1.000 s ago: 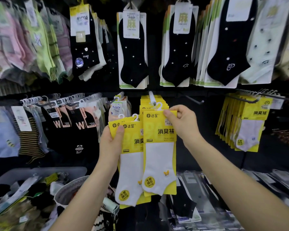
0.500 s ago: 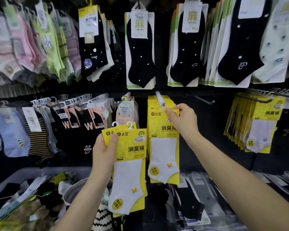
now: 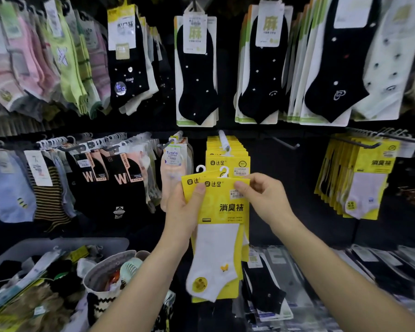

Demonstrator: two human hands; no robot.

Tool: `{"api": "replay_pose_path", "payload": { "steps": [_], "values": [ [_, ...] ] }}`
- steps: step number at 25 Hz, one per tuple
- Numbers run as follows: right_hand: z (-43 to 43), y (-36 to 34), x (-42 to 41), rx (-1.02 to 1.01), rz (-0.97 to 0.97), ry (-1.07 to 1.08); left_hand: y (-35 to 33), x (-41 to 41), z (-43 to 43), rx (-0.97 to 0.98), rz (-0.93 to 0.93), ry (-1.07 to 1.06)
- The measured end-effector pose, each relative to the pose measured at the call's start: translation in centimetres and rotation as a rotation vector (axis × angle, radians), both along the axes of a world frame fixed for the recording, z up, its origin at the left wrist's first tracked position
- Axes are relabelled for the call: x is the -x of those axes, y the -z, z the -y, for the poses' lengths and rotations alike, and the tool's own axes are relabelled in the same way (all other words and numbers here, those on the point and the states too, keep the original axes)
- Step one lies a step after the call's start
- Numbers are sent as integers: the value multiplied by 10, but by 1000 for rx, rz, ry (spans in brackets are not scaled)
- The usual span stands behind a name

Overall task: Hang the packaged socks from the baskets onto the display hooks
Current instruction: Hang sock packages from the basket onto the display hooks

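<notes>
Head: sock pack (image 3: pixel 225 208) just below hook (image 3: pixel 224 142)

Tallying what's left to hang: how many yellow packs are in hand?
2: a front pack, pinched by the right hand, and a back pack peeking out left of it; the left hand grips both. Others may hide behind.

Blk dotted socks (image 3: pixel 197 75) top row; flat pkgs (image 3: pixel 381 264) btm right.

The sock packs (image 3: pixel 222 204) sit before and just below the display hook (image 3: pixel 223 140); the basket (image 3: pixel 101 267) lies lower left of it.
</notes>
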State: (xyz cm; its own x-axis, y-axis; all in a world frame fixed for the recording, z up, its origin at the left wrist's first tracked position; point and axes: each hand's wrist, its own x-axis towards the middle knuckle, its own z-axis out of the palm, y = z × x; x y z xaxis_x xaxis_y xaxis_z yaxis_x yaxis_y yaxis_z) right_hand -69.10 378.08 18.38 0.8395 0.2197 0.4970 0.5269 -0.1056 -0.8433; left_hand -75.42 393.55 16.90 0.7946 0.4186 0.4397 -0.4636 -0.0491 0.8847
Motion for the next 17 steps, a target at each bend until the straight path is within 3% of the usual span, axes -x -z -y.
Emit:
{"api": "replay_pose_path", "payload": {
  "steps": [5,17],
  "values": [
    [9,-30,-16,-144,-33,85,-2,-6,-16,-33,6,-156],
    [-13,-37,-42,203,28,323,9,2,-53,-68,-64,-270]
  ]
}}
